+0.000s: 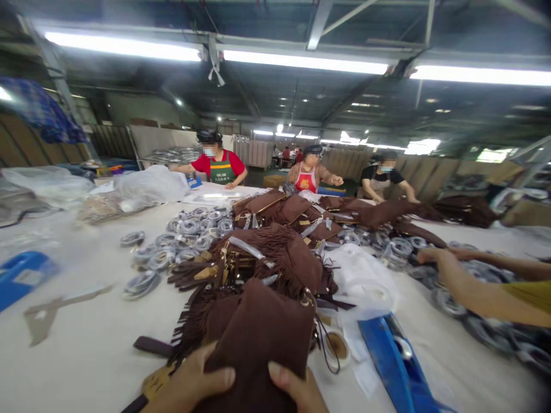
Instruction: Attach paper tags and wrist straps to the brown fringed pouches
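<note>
Close to me, a dark brown fringed handbag (262, 338) is held between both hands. My left hand (193, 378) grips its left side, thumb laid across the front. On the right side my right hand (297, 387) has closed in the same way, its thumb pressed on the bag's face. The fingers behind the bag are hidden. A brown wrist strap (152, 346) and a tan tag (157, 383) stick out to the left. Just beyond lies a heap of similar brown fringed bags (297, 258), some with straps wrapped in clear plastic.
Plastic-wrapped coiled straps (189, 226) lie beyond, left of centre. A blue tape dispenser (391, 361), a tape roll (337, 347) and a white plastic bag (361, 278) sit at right. Another person's arms (473, 275) reach in from the right. Several co-workers stand across the table.
</note>
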{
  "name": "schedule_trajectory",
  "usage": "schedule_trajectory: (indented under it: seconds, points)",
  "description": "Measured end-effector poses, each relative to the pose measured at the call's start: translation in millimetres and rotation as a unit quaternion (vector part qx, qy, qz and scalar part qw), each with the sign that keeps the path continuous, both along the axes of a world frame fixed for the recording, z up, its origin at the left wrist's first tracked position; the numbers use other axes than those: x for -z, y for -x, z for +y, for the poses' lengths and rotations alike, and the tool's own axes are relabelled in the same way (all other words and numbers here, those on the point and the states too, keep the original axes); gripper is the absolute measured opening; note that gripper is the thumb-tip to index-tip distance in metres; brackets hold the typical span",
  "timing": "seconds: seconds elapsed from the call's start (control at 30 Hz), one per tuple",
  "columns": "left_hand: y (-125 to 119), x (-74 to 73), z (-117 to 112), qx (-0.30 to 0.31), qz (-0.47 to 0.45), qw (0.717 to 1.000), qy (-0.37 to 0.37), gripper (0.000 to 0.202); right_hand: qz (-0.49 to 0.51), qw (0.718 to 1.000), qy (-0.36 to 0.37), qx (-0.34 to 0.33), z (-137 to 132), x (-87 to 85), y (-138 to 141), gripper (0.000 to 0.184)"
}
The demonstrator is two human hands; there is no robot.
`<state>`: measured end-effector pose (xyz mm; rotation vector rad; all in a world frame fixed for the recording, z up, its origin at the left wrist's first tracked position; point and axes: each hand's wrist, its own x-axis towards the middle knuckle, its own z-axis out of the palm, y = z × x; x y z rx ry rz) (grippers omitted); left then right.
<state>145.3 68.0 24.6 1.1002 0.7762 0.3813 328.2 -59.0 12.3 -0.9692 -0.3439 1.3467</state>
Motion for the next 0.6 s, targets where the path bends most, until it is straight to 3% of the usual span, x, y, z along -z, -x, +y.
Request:
schedule_trajectory:
  seconds: [0.07, 0.13, 0.3, 0.4, 0.5, 0.6]
  points:
    - [-16, -25.4, 8, -0.006, -0.02, 1.0, 0.011, 0.059, -0.037, 0.999, -0.028, -0.003, 20, -31.2, -12, 0.061]
    - [-28, -47.6, 26, -0.012, -0.039, 0.999, -0.028, 0.054, -0.065, 0.996, -0.048, -0.042, 49, -56.3, -28, 0.057]
    - [-47, -99.6, 86, -0.008, -0.053, 0.994, -0.098, 0.048, -0.058, 0.997, -0.022, -0.044, 122, -96.2, -53, 0.045]
    - [-47, -126.6, 110, -0.047, -0.103, 0.985, -0.134, 0.044, -0.049, 0.997, -0.06, -0.007, 149, -119.6, -59, 0.045]
    - [-42, -128.9, 110, -0.143, -0.209, 0.958, -0.135, 0.045, -0.056, 0.992, -0.102, 0.053, 168, -139.9, -67, 0.045]
    - [-40, -96.6, 85, -0.131, -0.285, 0.949, -0.003, 0.051, -0.062, 0.985, -0.12, 0.106, 186, -152.4, -77, 0.045]
